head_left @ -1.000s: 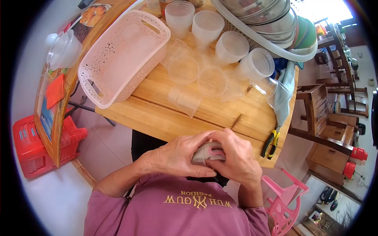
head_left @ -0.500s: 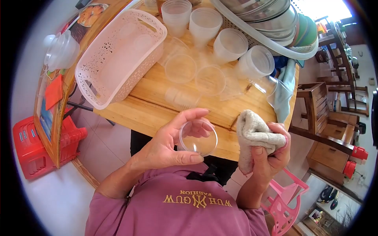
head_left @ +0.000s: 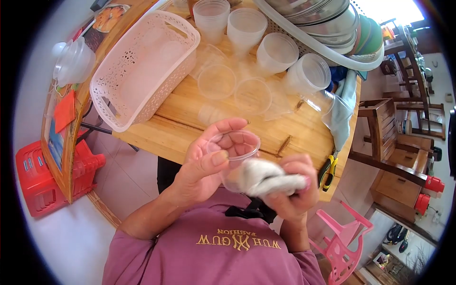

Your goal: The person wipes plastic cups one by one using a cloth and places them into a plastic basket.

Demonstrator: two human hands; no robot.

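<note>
My left hand (head_left: 202,166) is wrapped round a clear plastic cup (head_left: 232,178), thumb on the near side and fingers on the far side. The cup is tilted, its round rim uppermost. A folded, pale towel-like cloth (head_left: 263,176) is bunched in my right hand (head_left: 298,190), blurred by motion. The cloth lies against the cup's outer right side or just in front of it; I cannot tell whether they touch. Beyond my hands, several loose clear cups and lids, among them a round one (head_left: 253,96), lie on the wooden table (head_left: 175,135).
A pink perforated basket (head_left: 142,78) stands at the table's left. Stacks of clear cups (head_left: 278,52) line the back, beside a white rack (head_left: 327,52) holding metal bowls. Yellow-and-black handled scissors or pliers (head_left: 328,172) and a light-blue cloth (head_left: 343,118) lie along the right edge.
My right hand has brought the cloth leftward to the cup. My left hand has tipped the cup more upright and shifted its grip. Yellow-and-black handles are now uncovered at the right edge.
</note>
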